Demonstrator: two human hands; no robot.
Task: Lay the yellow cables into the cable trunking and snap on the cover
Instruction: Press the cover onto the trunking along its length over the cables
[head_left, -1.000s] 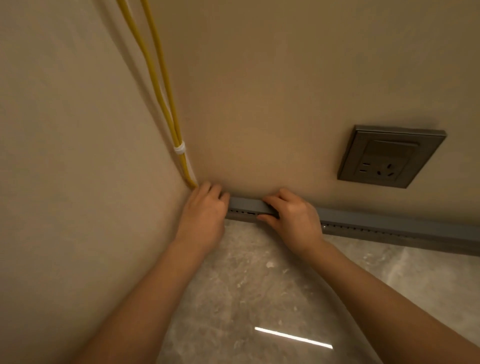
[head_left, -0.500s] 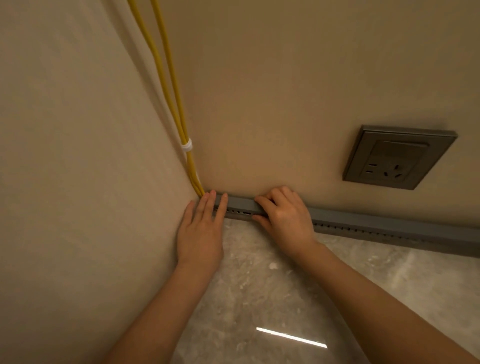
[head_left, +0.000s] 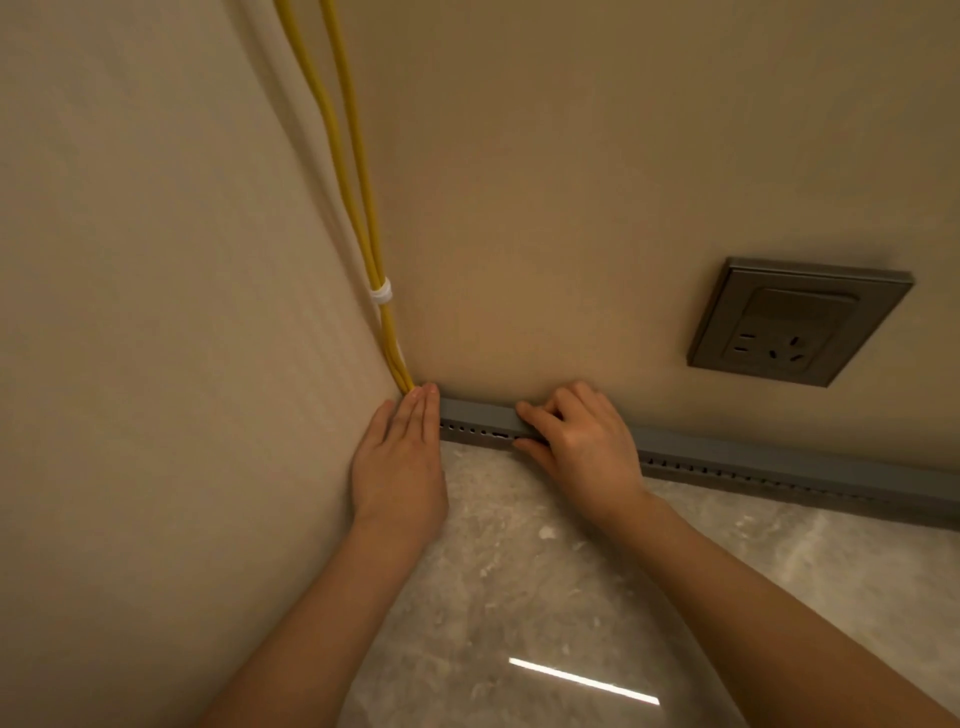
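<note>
Rests flat left hand (head_left: 400, 457), fingers straight, at the corner end of grey plastic cable trunking (head_left: 779, 462), just beside two yellow cables (head_left: 358, 208) bound by white tie (head_left: 381, 294). Grips trunking with curled right hand (head_left: 582, 441), below grey wall socket (head_left: 795, 322).

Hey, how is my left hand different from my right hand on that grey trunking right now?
The left hand has straight fingers pressed together; the right hand has curled fingers pinching the trunking. The left hand sits at the corner end beside the yellow cables; the right hand is further along. Both are at the trunking.
</note>
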